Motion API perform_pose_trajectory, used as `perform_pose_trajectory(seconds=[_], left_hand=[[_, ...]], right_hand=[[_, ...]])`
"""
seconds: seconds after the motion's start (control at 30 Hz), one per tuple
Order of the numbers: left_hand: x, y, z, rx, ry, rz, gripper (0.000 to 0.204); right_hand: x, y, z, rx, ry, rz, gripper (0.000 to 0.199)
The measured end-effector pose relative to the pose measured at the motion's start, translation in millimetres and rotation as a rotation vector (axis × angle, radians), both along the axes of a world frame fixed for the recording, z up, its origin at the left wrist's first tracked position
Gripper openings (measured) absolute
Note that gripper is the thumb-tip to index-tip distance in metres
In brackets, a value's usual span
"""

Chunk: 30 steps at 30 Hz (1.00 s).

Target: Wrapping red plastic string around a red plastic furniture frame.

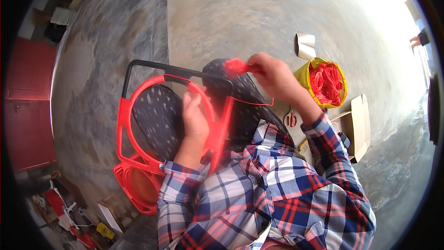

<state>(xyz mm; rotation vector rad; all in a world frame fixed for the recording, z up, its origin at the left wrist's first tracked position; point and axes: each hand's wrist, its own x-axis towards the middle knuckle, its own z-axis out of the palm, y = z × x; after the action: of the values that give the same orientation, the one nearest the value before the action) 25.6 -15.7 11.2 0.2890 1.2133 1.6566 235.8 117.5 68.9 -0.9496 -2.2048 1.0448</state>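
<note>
A rectangular frame [180,67] with a round ring inside it rests across my lap. Red cord wraps most of it, while its far bar and part of the ring are bare and black. My left hand [195,116] grips the ring's right side, fingers curled behind it and partly hidden. In my right hand [274,75], raised to the right of the frame, is a bundle of red cord [237,67], blurred by motion. From the frame's right corner a thin red strand [254,103] runs out toward the right. Past my left forearm lies another red-wrapped piece [131,183].
On the floor to the right are a yellow bucket [344,93] full of red cord, red-handled scissors [290,119], an open cardboard box [360,127] and a bent pale sheet [305,46]. Clutter with a yellow item [105,230] lies at lower left. Another person's hand [415,41] shows far right.
</note>
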Motion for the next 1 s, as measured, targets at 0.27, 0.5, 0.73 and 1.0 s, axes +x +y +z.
perform_pose_trajectory(seconds=[0.27,0.5,0.73,1.0], left_hand=[[2,4,6,0.015,-0.175,-0.212,0.052],[-7,14,17,0.083,-0.457,-0.398,0.066],[5,11,18,0.078,-0.455,-0.455,0.062],[-3,7,8,-0.164,-0.413,-0.582,0.044]], right_hand=[[-51,-2,-20,0.642,-0.083,-0.033,0.033],[-4,-17,-48,0.118,-0.004,-0.011,0.040],[-5,-25,-59,-0.009,0.125,0.008,0.026],[90,-25,0,-0.707,0.993,0.071,0.020]])
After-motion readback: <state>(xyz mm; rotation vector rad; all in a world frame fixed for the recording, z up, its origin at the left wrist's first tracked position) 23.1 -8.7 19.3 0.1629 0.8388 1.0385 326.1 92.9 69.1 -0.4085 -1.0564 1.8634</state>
